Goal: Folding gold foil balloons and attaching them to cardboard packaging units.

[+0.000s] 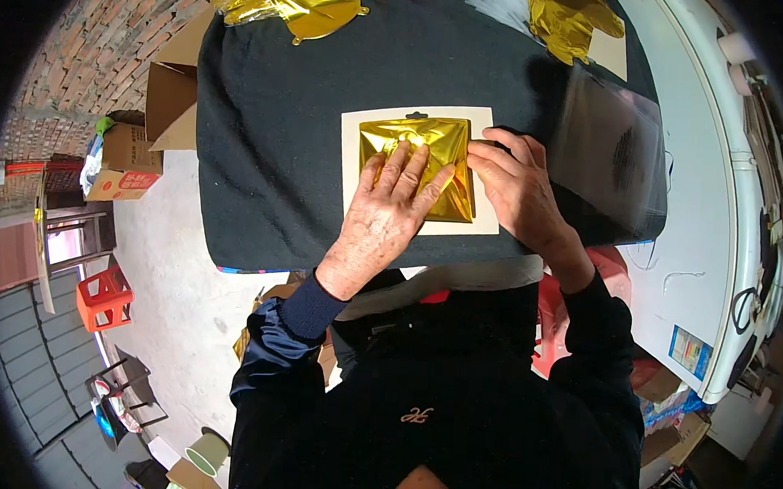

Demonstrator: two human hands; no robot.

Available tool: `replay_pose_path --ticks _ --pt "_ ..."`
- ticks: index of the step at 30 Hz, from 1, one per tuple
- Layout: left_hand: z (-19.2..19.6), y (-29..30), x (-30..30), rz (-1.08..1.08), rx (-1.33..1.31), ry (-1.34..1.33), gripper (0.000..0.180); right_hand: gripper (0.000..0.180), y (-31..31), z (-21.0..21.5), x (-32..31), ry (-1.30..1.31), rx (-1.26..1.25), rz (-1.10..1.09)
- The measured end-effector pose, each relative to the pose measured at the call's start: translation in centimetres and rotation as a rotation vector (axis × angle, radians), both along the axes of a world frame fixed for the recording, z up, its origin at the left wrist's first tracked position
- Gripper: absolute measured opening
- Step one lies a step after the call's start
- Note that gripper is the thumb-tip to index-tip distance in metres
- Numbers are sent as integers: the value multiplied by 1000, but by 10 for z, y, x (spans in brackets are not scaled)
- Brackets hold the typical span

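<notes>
A folded gold foil piece [439,146] lies on a cream card [354,151] on a black cloth-covered table [265,143]. My left hand [389,205] lies flat on the foil, fingers spread and pressing it down. My right hand [516,184] rests at the foil's right edge, fingertips touching the edge where foil meets card. Neither hand grips anything.
More crumpled gold foil [306,5] lies at the table's far edge, another foil bundle [572,21] at the far right. A stack of clear plastic sleeves [609,153] sits right of my hands. Cardboard boxes [166,95] stand left; a red stool [105,298] is on the floor.
</notes>
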State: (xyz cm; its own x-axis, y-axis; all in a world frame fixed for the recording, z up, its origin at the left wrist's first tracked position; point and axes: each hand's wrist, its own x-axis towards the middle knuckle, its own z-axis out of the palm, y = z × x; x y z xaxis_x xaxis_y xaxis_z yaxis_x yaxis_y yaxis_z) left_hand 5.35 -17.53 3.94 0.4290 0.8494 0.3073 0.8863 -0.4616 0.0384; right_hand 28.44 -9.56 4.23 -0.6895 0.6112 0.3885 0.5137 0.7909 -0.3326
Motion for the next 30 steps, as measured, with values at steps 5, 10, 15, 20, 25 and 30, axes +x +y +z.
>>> replay_pose_path --ticks 5,10,15,20,25,30 --pt "1 0 0 -5 -14 40 58 29 2 2 0 46 -38 20" --pt "0 0 2 -4 -32 53 57 28 3 -2 -8 202 -117 -112" --pt "0 1 2 -10 -32 68 56 27 13 -1 -21 254 -134 -223" --pt "0 0 3 -8 -23 32 54 18 34 2 -37 250 -260 -370" --pt "-2 1 4 -17 -13 11 54 19 49 2 -40 197 -297 -359" --pt "-8 2 5 7 27 37 56 24 63 0 -39 41 -300 -355"
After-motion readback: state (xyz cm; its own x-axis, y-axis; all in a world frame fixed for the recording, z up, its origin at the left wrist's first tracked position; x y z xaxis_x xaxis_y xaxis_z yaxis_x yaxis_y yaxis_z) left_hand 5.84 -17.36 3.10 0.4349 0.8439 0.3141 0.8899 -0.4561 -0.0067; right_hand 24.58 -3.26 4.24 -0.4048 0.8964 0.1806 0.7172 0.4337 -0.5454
